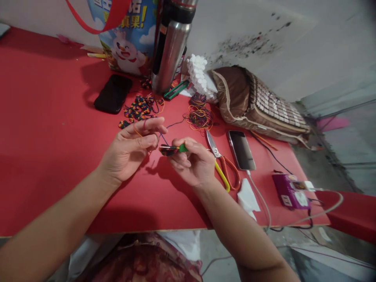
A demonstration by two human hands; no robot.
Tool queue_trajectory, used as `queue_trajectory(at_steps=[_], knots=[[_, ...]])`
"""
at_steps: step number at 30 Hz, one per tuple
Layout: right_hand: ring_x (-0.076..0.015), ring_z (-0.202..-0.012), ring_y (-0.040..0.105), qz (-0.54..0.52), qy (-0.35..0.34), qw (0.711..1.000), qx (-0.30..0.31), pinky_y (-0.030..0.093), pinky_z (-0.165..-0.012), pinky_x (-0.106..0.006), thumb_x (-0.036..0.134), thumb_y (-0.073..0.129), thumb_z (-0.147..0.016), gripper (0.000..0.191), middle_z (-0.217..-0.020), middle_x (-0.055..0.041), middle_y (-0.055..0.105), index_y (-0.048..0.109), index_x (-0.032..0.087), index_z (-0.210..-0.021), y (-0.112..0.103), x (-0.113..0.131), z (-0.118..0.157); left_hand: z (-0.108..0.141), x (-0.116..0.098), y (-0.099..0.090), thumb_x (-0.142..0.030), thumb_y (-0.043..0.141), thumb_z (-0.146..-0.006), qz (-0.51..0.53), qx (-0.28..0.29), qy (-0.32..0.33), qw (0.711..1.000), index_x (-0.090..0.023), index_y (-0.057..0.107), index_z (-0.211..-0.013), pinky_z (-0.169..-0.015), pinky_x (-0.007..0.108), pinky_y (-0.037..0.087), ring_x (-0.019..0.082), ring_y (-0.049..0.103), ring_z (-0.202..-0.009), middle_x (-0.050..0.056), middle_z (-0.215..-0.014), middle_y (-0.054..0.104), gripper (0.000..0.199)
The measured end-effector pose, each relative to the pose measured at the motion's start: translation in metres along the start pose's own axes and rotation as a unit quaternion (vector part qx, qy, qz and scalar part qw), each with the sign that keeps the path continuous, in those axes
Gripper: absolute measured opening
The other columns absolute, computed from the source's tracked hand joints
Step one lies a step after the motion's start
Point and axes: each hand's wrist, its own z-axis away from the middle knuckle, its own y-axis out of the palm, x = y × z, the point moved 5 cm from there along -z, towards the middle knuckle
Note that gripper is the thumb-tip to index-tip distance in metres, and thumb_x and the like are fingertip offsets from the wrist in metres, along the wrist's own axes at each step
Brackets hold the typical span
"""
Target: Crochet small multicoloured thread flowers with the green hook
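Note:
Dark multicoloured yarn (163, 138) is looped round the fingers of my left hand (136, 143), whose thumb is drawn in against the fingers. My right hand (194, 158) grips a green-handled crochet hook (183, 148). A small piece of dark, orange-flecked crochet (168, 150) sits on the hook's shaft, just ahead of my right fingertips and a short way right of my left hand. From there a strand runs back toward a loose tangle of yarn (200, 117). Several finished-looking crochet pieces (139, 109) lie behind my left hand.
Scissors (219, 152) with red and yellow handles and a charging phone (241, 150) lie to the right. A black phone (113, 94), steel thermos (172, 47) and printed bag (129, 47) stand or lie behind. A brown cushion (258, 100) and purple power box (289, 192) are farther right.

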Motion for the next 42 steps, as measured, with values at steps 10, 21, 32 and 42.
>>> queue_trajectory(at_steps=[10, 21, 32, 42], knots=[[-0.0031, -0.046, 0.024, -0.024, 0.009, 0.998, -0.055, 0.029, -0.045, -0.019, 0.037, 0.09, -0.088, 0.02, -0.062, 0.0098, 0.057, 0.083, 0.024, -0.101, 0.005, -0.001, 0.0, 0.001, 0.007, 0.0, -0.011, 0.101, -0.069, -0.012, -0.046, 0.006, 0.999, -0.027, 0.093, -0.108, -0.084, 0.022, 0.063, 0.013, 0.073, -0.085, 0.0, -0.09, 0.08, 0.043], [-0.0041, -0.051, 0.046, -0.059, -0.006, 0.993, -0.104, 0.046, -0.051, -0.019, 0.034, 0.097, -0.083, 0.025, -0.069, 0.0056, 0.07, 0.078, 0.02, -0.091, 0.005, -0.01, 0.001, -0.001, 0.01, 0.001, -0.009, 0.103, -0.065, 0.0, -0.083, -0.005, 0.997, -0.023, 0.092, -0.108, -0.075, 0.015, 0.061, 0.008, 0.067, -0.077, -0.001, -0.083, 0.075, 0.046], [-0.0026, -0.043, 0.046, -0.047, -0.001, 0.998, -0.03, 0.043, -0.046, -0.017, 0.033, 0.095, -0.082, 0.024, -0.069, 0.0025, 0.079, 0.075, 0.02, -0.077, 0.01, 0.0, 0.004, 0.006, -0.008, 0.007, -0.009, 0.094, -0.082, -0.091, -0.019, 0.131, 0.987, -0.031, 0.09, -0.124, -0.079, 0.024, 0.059, 0.012, 0.06, -0.078, 0.001, -0.093, 0.077, 0.048], [-0.0059, -0.04, 0.056, 0.038, -0.11, 0.989, -0.091, 0.051, -0.044, -0.019, 0.036, 0.095, -0.085, 0.019, -0.067, 0.0022, 0.082, 0.081, 0.023, -0.084, 0.015, 0.012, 0.014, 0.009, 0.003, 0.01, -0.013, 0.097, -0.08, -0.052, -0.014, 0.132, 0.99, -0.029, 0.086, -0.128, -0.081, 0.027, 0.06, 0.014, 0.066, -0.084, 0.0, -0.091, 0.077, 0.051]])
